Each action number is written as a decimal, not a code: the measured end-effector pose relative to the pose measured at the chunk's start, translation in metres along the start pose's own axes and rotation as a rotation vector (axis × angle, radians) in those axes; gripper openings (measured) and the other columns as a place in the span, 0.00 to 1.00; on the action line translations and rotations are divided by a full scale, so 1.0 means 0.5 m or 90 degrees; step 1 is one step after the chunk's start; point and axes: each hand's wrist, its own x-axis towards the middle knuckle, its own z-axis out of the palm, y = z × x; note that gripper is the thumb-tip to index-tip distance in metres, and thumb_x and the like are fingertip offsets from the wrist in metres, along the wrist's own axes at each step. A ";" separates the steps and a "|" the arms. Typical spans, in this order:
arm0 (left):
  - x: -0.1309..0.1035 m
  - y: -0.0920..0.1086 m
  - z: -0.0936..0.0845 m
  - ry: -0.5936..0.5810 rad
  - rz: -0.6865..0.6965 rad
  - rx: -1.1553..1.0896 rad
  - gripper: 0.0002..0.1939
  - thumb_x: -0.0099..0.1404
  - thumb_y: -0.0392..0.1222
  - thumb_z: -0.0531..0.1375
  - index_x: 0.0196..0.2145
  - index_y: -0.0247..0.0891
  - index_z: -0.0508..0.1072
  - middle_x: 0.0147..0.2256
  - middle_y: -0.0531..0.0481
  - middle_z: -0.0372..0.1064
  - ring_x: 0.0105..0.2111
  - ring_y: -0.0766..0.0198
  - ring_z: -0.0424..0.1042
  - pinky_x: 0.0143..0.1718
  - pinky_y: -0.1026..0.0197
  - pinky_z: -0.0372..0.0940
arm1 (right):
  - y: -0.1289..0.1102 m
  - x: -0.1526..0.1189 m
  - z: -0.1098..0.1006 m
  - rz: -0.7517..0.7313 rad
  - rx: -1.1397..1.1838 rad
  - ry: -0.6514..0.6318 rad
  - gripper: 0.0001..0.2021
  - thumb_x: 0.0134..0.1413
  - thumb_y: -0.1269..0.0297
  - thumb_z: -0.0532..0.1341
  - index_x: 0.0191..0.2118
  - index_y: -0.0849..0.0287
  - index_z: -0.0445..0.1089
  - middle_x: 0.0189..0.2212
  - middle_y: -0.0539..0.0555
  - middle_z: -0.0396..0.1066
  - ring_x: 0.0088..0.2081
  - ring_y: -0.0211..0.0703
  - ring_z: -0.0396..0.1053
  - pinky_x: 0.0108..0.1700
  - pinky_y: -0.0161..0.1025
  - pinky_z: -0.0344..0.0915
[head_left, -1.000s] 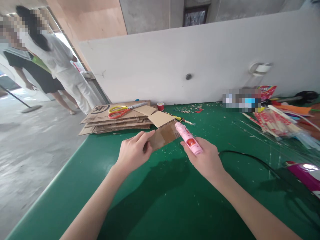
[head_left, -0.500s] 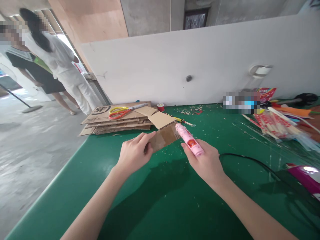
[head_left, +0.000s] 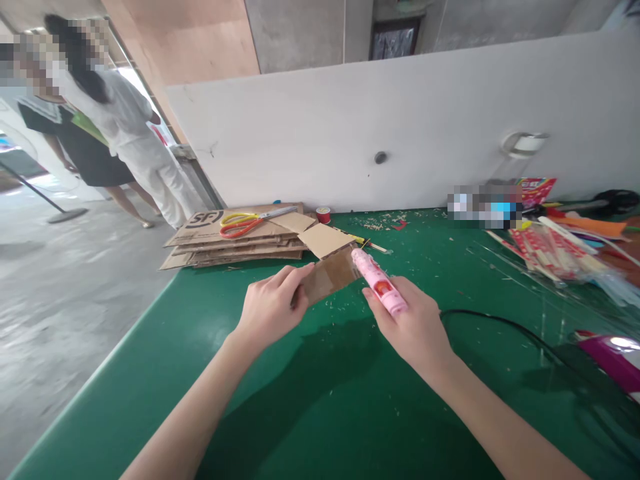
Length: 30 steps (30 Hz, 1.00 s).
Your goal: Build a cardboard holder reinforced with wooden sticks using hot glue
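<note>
My left hand [head_left: 273, 303] pinches the left end of a brown cardboard piece [head_left: 330, 275] above the green table [head_left: 310, 413]. In my right hand [head_left: 413, 320] is a pink glue gun [head_left: 379, 281], its tip at the cardboard's right end; a black cord [head_left: 495, 315] runs off to the right from that hand. Just behind the held piece lies a lighter cardboard piece [head_left: 326, 240]. Scissors [head_left: 247, 223] with yellow and red handles rest on a stack of cardboard [head_left: 193, 233] at the back left.
A red spool [head_left: 323, 215] stands near the white board [head_left: 310, 133]. Wrapped sticks [head_left: 540, 250] and a red packet [head_left: 535, 190] are at the right, a purple object [head_left: 613, 360] below them. Two people [head_left: 145, 147] stand beyond the table at the left.
The whole view has shifted very slightly. Both hands keep their grips, with the glue gun's tip still at the cardboard's right end.
</note>
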 end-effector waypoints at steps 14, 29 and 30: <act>-0.001 -0.001 0.003 0.006 0.004 0.005 0.19 0.61 0.34 0.51 0.50 0.42 0.66 0.34 0.56 0.73 0.27 0.67 0.72 0.23 0.64 0.57 | 0.004 -0.006 0.007 -0.046 -0.013 -0.012 0.14 0.60 0.59 0.56 0.26 0.62 0.62 0.20 0.49 0.59 0.21 0.34 0.57 0.22 0.33 0.51; -0.002 0.000 0.006 0.012 0.022 0.005 0.19 0.61 0.34 0.51 0.50 0.41 0.66 0.35 0.56 0.73 0.27 0.67 0.72 0.22 0.64 0.57 | 0.003 -0.014 0.010 -0.072 -0.005 -0.041 0.12 0.59 0.62 0.54 0.25 0.59 0.58 0.19 0.48 0.58 0.21 0.34 0.56 0.20 0.33 0.49; -0.002 0.001 0.006 0.013 0.022 0.004 0.19 0.61 0.34 0.51 0.50 0.41 0.66 0.35 0.56 0.73 0.27 0.67 0.72 0.23 0.64 0.57 | 0.002 -0.014 0.010 -0.072 -0.004 -0.043 0.13 0.59 0.62 0.54 0.25 0.58 0.58 0.19 0.48 0.57 0.20 0.34 0.56 0.20 0.33 0.49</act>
